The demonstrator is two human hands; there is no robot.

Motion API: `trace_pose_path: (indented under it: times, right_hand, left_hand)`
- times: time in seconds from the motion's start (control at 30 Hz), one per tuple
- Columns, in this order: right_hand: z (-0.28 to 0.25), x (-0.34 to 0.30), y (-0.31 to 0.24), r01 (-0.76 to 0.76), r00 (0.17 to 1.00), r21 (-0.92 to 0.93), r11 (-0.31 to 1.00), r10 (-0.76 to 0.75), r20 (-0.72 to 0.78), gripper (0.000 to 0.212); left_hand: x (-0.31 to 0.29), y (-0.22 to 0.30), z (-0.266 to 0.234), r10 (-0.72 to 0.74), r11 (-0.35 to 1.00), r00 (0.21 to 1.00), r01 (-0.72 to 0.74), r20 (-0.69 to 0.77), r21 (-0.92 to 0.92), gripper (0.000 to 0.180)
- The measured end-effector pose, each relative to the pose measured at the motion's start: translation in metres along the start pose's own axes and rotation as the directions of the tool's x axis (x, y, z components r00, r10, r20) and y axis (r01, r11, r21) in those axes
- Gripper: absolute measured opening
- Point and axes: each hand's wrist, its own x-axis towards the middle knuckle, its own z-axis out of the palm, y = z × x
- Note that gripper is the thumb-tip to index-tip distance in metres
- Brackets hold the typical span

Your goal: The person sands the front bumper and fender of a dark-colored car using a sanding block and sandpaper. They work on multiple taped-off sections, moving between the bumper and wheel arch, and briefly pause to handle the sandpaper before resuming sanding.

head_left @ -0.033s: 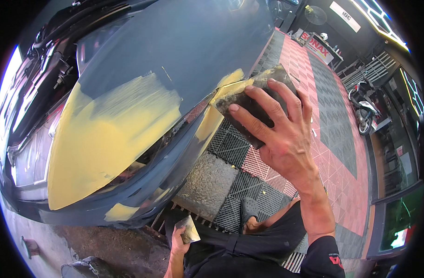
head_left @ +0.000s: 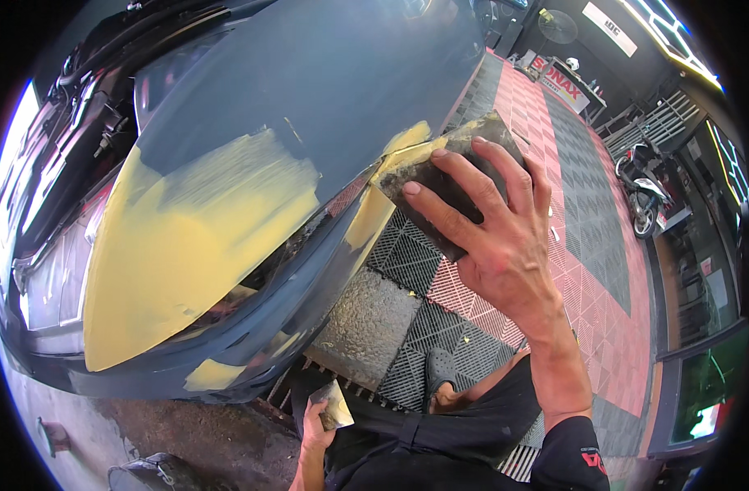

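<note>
My right hand (head_left: 505, 237) spreads its fingers over a dark, flat, square-cornered spreader (head_left: 444, 184) and holds it against the car's side edge. Yellow filler lines the spreader's upper edge and the body edge beside it. Low in front of my lap, my left hand (head_left: 315, 424) grips a small pale filler scraper (head_left: 335, 408) with yellowish smears. The dark grey-blue car body (head_left: 325, 74) carries a broad, streaked yellow filler patch (head_left: 186, 262) on its front corner. A smaller yellow patch (head_left: 215, 376) lies on the bumper below. What is under my right palm is hidden.
An open gap runs between the filled panel and the bumper (head_left: 276, 348). Red and grey floor tiles (head_left: 464, 303) surround a rough stone-like slab (head_left: 362, 327). A dark bucket (head_left: 153, 473) stands lower left. Far right are a motorbike (head_left: 643, 192) and a counter (head_left: 567, 86).
</note>
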Motion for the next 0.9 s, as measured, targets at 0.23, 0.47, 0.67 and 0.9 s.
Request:
trace_pose_path:
  times: [0.23, 0.47, 0.67, 0.9]
  right_hand:
    - [-0.002, 0.004, 0.004, -0.007, 1.000, -0.015, 1.000, 0.007, -0.007, 0.079]
    - [-0.001, 0.008, 0.009, -0.010, 1.000, -0.023, 1.000, 0.010, -0.006, 0.076]
    - [0.004, 0.010, 0.012, -0.009, 0.999, -0.032, 0.999, 0.008, -0.038, 0.076]
    - [0.006, 0.007, 0.015, -0.018, 0.999, -0.011, 1.000, 0.018, -0.029, 0.071]
  left_hand:
    - [0.005, 0.004, 0.010, 0.018, 1.000, 1.000, -0.017, 0.015, -0.012, 0.033]
    - [0.007, 0.003, 0.010, 0.023, 1.000, 0.999, -0.023, 0.024, -0.009, 0.033]
    - [0.009, 0.001, 0.006, 0.016, 1.000, 1.000, -0.016, 0.024, -0.011, 0.033]
    - [0.008, 0.000, 0.010, 0.026, 1.000, 0.999, -0.026, 0.025, -0.011, 0.033]
